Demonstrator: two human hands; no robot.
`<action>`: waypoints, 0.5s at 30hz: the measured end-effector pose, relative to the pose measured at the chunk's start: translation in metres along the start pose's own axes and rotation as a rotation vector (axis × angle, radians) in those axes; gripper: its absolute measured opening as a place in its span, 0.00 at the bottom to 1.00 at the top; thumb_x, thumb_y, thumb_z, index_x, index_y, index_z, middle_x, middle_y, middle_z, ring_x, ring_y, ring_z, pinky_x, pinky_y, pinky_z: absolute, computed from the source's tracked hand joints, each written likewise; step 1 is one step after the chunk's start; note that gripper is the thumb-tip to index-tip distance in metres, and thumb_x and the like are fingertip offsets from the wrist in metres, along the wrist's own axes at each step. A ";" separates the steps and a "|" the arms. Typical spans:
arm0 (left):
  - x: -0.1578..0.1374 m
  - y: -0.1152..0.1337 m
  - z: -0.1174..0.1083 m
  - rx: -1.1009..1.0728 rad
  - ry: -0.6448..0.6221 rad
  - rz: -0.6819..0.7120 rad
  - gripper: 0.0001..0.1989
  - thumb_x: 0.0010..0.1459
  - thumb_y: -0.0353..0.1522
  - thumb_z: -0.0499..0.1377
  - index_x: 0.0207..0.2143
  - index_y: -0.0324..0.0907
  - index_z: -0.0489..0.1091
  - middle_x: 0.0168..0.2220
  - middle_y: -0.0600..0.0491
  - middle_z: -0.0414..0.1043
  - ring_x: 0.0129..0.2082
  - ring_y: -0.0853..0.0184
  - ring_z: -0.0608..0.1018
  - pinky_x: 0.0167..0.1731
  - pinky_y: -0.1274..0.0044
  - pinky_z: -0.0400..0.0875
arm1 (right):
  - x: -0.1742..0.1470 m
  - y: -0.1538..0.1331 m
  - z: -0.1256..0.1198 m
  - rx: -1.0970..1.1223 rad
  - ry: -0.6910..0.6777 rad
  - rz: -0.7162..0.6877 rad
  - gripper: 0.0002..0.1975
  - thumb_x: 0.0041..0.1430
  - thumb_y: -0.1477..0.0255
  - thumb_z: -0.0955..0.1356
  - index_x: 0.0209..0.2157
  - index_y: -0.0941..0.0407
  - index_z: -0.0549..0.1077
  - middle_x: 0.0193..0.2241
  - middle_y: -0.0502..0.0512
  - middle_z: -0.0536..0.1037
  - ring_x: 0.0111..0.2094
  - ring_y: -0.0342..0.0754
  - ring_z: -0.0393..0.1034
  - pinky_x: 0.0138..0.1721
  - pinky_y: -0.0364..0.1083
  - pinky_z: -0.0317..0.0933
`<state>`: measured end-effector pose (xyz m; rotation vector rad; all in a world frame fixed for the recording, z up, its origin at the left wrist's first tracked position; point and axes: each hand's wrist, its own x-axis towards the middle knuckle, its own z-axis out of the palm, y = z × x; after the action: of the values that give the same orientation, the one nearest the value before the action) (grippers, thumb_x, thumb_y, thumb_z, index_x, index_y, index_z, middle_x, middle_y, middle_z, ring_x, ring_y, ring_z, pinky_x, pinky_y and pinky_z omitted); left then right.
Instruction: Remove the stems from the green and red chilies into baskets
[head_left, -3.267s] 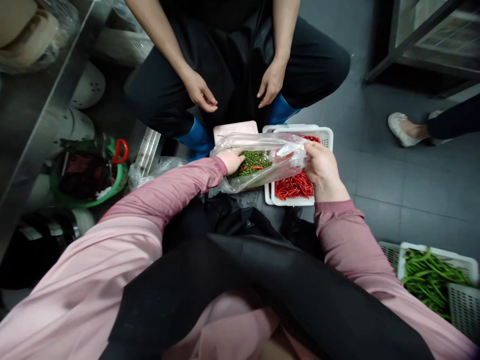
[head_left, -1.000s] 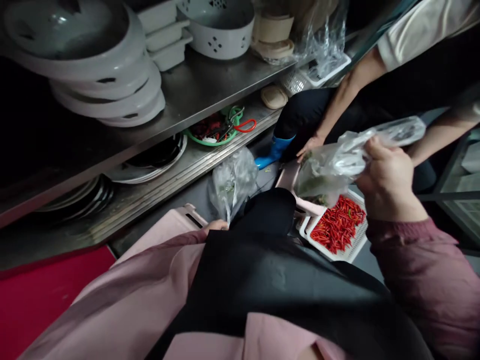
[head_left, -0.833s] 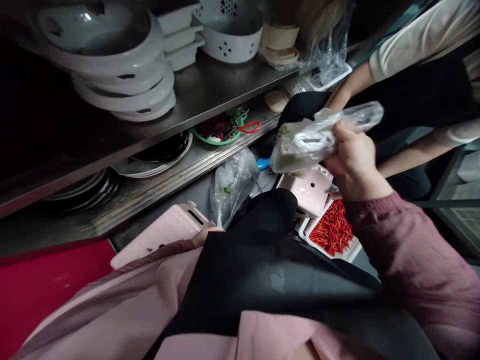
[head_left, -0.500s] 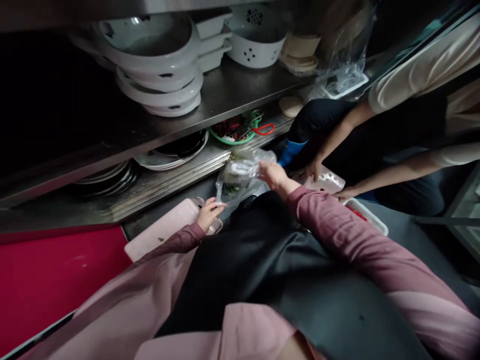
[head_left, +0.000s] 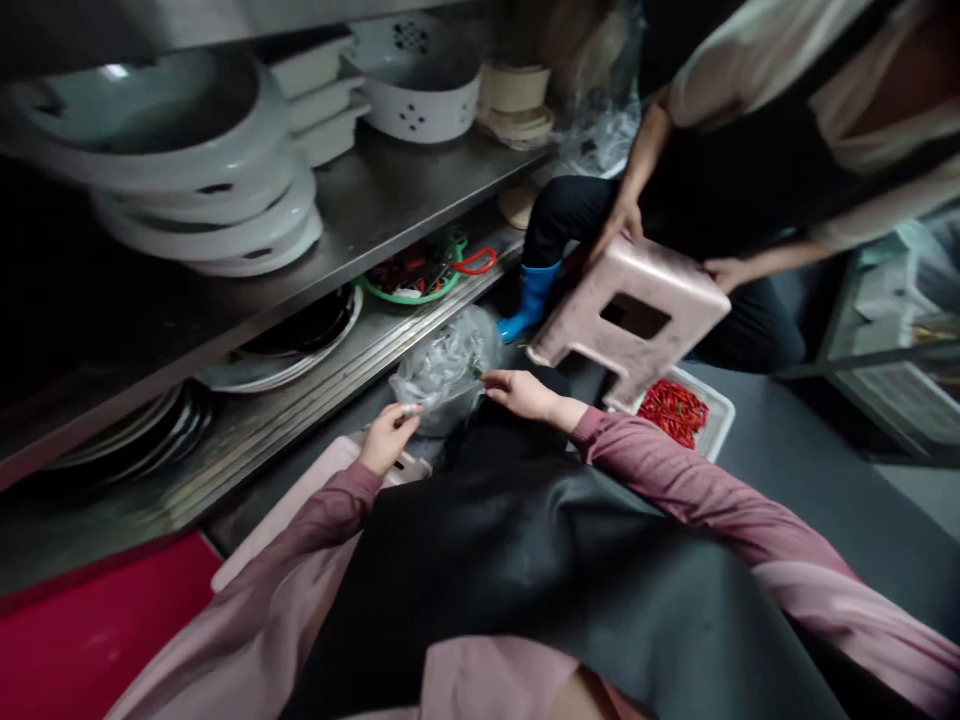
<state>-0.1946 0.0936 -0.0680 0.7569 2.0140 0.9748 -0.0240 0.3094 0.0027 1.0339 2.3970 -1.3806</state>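
Note:
A clear plastic bag [head_left: 442,365], crumpled on top, sits low in front of my knees. My left hand [head_left: 388,440] pinches its near left edge between thumb and fingers. On the opposite side, my right hand [head_left: 529,395] has its fingers closed at the bag's right edge, where a bit of green shows. What the bag contains is mostly hidden by the folded plastic. Beneath my left forearm lies a pale pink plastic stool [head_left: 300,500], partly covered by the sleeve.
A co-worker's hands hold another pink stool [head_left: 679,290] at the right, above a white basket [head_left: 724,415] of red chillies [head_left: 675,412]. Along the left runs a metal shelf [head_left: 352,220] with stacked white bowls [head_left: 217,220]. Below stands a green basket [head_left: 412,298] with red-handled scissors [head_left: 476,262].
The co-worker has lifted the pink stool, uncovering the chillies. My right hand has drawn back and lower along the bag, and the view has shifted to the right.

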 end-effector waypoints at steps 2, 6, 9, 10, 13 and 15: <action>0.011 -0.004 -0.015 0.352 -0.090 -0.016 0.15 0.52 0.38 0.57 0.38 0.40 0.76 0.41 0.44 0.75 0.41 0.56 0.77 0.45 0.68 0.70 | -0.031 0.025 -0.018 0.030 0.184 -0.054 0.12 0.59 0.73 0.66 0.44 0.54 0.77 0.44 0.55 0.80 0.46 0.49 0.74 0.52 0.47 0.63; 0.035 0.025 -0.044 0.907 -0.188 0.076 0.17 0.55 0.43 0.55 0.35 0.40 0.75 0.39 0.39 0.76 0.39 0.48 0.78 0.39 0.62 0.71 | -0.119 0.110 -0.037 0.040 0.600 0.256 0.11 0.59 0.73 0.65 0.41 0.56 0.77 0.38 0.55 0.80 0.41 0.48 0.74 0.49 0.48 0.64; 0.042 0.084 -0.036 0.923 -0.060 0.323 0.19 0.59 0.42 0.51 0.42 0.40 0.74 0.44 0.39 0.75 0.44 0.49 0.77 0.42 0.63 0.70 | -0.188 0.178 -0.016 0.041 0.569 0.535 0.04 0.50 0.78 0.70 0.30 0.56 0.77 0.25 0.53 0.77 0.30 0.48 0.72 0.42 0.48 0.65; 0.040 0.105 -0.025 0.865 -0.030 0.424 0.19 0.60 0.42 0.50 0.44 0.41 0.73 0.45 0.41 0.75 0.46 0.51 0.76 0.45 0.64 0.70 | -0.207 0.197 -0.001 0.080 0.526 0.577 0.06 0.45 0.81 0.72 0.24 0.56 0.75 0.19 0.51 0.73 0.25 0.46 0.70 0.38 0.47 0.65; 0.023 0.151 0.034 0.661 -0.108 0.648 0.19 0.62 0.39 0.48 0.48 0.42 0.71 0.47 0.45 0.74 0.47 0.59 0.76 0.50 0.69 0.69 | -0.235 0.229 0.050 0.239 0.476 0.567 0.15 0.35 0.87 0.75 0.16 0.55 0.70 0.11 0.44 0.63 0.17 0.41 0.60 0.28 0.45 0.63; 0.007 0.161 0.088 0.617 -0.280 0.746 0.20 0.62 0.38 0.49 0.51 0.41 0.69 0.50 0.46 0.74 0.49 0.60 0.75 0.53 0.71 0.67 | -0.235 0.233 0.081 0.335 0.538 0.513 0.10 0.44 0.80 0.76 0.22 0.56 0.72 0.16 0.46 0.68 0.19 0.40 0.63 0.27 0.43 0.63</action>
<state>-0.0972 0.2178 0.0262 1.9555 1.7938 0.5470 0.2873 0.2067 -0.0894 2.1612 1.9801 -1.4566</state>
